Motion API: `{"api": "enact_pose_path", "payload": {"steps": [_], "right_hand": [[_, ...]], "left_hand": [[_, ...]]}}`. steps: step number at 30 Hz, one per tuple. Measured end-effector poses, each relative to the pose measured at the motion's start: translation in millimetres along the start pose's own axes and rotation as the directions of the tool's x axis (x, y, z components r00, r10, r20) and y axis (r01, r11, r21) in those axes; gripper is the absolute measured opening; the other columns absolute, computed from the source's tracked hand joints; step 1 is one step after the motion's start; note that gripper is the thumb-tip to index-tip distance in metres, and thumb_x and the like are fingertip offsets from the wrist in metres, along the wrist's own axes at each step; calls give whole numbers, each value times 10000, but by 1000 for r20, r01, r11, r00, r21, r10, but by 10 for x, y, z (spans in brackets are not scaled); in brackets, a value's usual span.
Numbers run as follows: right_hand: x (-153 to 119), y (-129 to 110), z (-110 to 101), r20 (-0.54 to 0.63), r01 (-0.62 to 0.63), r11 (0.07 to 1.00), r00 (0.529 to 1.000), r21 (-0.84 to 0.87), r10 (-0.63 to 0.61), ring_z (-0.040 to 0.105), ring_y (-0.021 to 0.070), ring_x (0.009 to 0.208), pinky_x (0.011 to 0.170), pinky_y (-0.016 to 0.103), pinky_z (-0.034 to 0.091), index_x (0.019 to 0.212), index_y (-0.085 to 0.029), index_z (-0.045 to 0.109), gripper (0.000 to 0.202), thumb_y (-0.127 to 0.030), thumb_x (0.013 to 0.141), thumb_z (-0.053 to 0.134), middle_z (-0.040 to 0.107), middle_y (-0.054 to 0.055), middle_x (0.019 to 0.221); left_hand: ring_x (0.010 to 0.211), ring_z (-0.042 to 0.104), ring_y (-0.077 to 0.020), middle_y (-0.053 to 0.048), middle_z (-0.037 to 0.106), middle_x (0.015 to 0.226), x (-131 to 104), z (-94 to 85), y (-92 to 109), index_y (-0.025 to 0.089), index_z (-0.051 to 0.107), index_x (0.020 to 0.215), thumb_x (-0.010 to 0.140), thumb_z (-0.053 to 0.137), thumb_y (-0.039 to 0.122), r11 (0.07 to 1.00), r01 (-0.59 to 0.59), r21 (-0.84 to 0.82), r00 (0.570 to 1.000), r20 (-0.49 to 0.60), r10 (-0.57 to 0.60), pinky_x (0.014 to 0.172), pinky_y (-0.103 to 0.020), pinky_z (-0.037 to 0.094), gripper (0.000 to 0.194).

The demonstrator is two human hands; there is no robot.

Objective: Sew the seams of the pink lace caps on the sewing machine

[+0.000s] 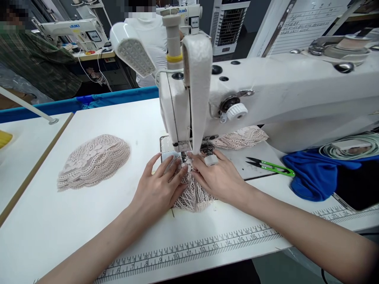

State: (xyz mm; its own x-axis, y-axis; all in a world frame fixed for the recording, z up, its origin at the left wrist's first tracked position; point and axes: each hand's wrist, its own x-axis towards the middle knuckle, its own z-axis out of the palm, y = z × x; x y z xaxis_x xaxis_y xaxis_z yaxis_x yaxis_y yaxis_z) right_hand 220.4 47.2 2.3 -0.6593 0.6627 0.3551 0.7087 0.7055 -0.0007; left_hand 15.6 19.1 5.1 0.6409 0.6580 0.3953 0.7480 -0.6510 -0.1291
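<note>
A piece of pale pink lace lies under the presser foot of a white sewing machine. My left hand rests on the lace's left side, fingers spread and lying flat near the needle. From the right, my right hand presses on the same lace, its fingers stretched toward the foot; a white wrap or pad shows at one finger. Part of the lace is hidden under both hands. To the left lies a stack of matching lace pieces, and more lace sits behind the needle, under the machine arm.
Green-handled thread snips lie right of my right hand. Beyond them are a blue cloth, a dark phone and a coiled pale cord. A printed ruler runs along the table's front. Two people work behind the table.
</note>
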Motion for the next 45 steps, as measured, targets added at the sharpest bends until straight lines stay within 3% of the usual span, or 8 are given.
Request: {"api": "enact_pose_path", "payload": {"steps": [21, 27, 30, 32, 34, 37, 40, 45], "right_hand": [[-4, 9, -5, -10, -6, 1000, 1000, -9, 6, 618, 254, 1044, 1012, 487, 399, 1019, -129, 649, 221, -234, 950, 467, 684, 139, 1095], [-58, 18, -82, -67, 125, 988, 991, 88, -119, 625, 169, 823, 817, 335, 468, 1007, -141, 633, 211, -117, 939, 434, 697, 78, 1018], [-75, 35, -134, -79, 178, 971, 983, 159, -167, 605, 164, 745, 736, 326, 468, 1017, -136, 639, 243, -294, 966, 461, 695, 80, 985], [-78, 46, -162, -57, 194, 958, 981, 213, -186, 610, 198, 785, 737, 356, 481, 1104, -109, 623, 505, -556, 914, 485, 686, 115, 1031], [-80, 49, -169, -15, 187, 956, 982, 227, -188, 614, 230, 829, 737, 378, 497, 1192, -73, 587, 715, -685, 830, 513, 672, 153, 1095], [-89, 38, -137, -21, 192, 970, 981, 150, -191, 629, 222, 881, 757, 357, 509, 1201, -71, 597, 434, -376, 894, 569, 668, 150, 1157], [-101, 25, -95, -127, 255, 963, 962, 89, -243, 643, 190, 947, 826, 338, 500, 1035, -128, 683, 295, -35, 863, 463, 711, 83, 1097], [-94, 7, -97, -200, 307, 947, 937, 89, -285, 670, 188, 923, 777, 317, 516, 892, -120, 707, 301, 9, 837, 440, 746, 79, 900]], "left_hand": [[1212, 563, -273, -112, 663, 1224, 13, -8, -12, 177, 604, 1237, 944, 517, 344, 1000, 15, 1, 1000, -21, -15, 1088, -534, 318, 348], [1146, 605, -252, -104, 652, 1246, -92, -93, -70, 143, 587, 1238, 912, 531, 465, 963, -247, -105, 969, -16, 246, 1037, -457, 436, 462], [1070, 648, -242, -129, 683, 1177, -109, -82, -73, 110, 604, 1176, 924, 540, 310, 953, -291, -82, 956, -74, 285, 954, -411, 512, 328], [1013, 671, -223, -121, 710, 1110, -102, -55, -63, 105, 614, 1098, 921, 509, 154, 962, -260, -79, 961, -117, 250, 867, -366, 551, 212], [938, 687, -198, -110, 729, 1034, -91, -31, -50, 100, 602, 1048, 922, 469, 90, 974, -171, -151, 979, -141, 150, 763, -319, 571, 183], [875, 687, -170, -92, 736, 986, -79, -18, -29, 108, 582, 1053, 925, 448, 79, 969, -59, -241, 989, -143, 25, 711, -290, 570, 188], [969, 668, -234, -139, 703, 1113, -75, -30, -2, 84, 570, 1146, 890, 486, 135, 983, -90, -162, 991, -109, 73, 745, -360, 565, 274], [1047, 636, -263, -147, 722, 1054, -73, -52, 33, 37, 519, 1275, 853, 471, 41, 992, -125, -16, 988, -99, 122, 751, -364, 529, 425]]}}
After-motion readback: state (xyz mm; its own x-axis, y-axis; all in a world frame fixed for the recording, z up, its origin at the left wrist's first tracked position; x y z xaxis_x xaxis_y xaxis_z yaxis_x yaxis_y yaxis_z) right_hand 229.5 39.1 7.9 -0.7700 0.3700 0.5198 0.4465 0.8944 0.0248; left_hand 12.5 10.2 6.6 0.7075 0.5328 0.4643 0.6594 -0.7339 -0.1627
